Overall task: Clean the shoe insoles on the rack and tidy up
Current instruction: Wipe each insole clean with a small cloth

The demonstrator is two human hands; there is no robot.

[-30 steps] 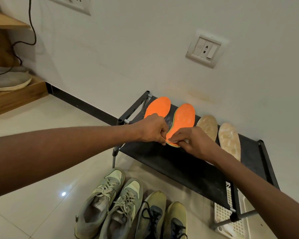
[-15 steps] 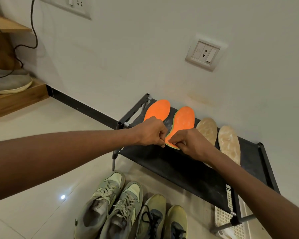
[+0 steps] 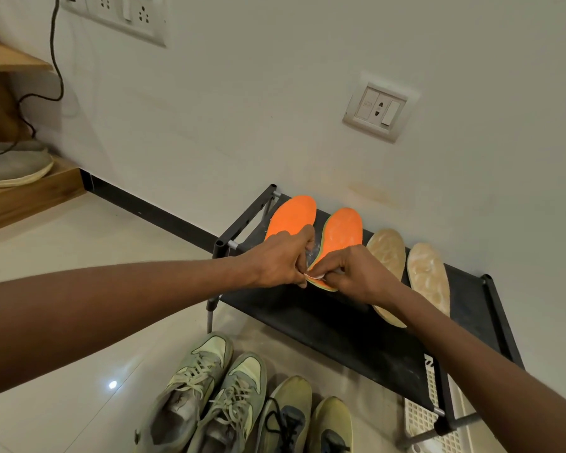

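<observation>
A person's two bare arms reach toward a low black shoe rack (image 3: 356,335) set against a white wall. Both hands meet at the heel end of an orange insole (image 3: 342,235) lying on the rack. The left hand (image 3: 280,261) has its fingers curled, pinching a small white scrap (image 3: 316,275) at the heel, with something thin and clear bunched in the same grip. The right hand (image 3: 356,273) also curls its fingers, pinching the heel edge just beside the left fingertips. A second orange insole (image 3: 293,215) lies directly behind the left hand. Two tan insoles (image 3: 428,276) lie beyond the right hand, side by side. White lettering on the rack's near edge is too cut off to read. Two pairs of worn sneakers (image 3: 229,400) sit on the tiled floor below the grip. A wall socket (image 3: 376,109) is mounted above. Compared with half a second ago, the hands keep the same grip at the heel; the white scrap between the fingertips now shows more clearly, and the view has tilted upward, revealing more of the upper switch panel (image 3: 121,13).
</observation>
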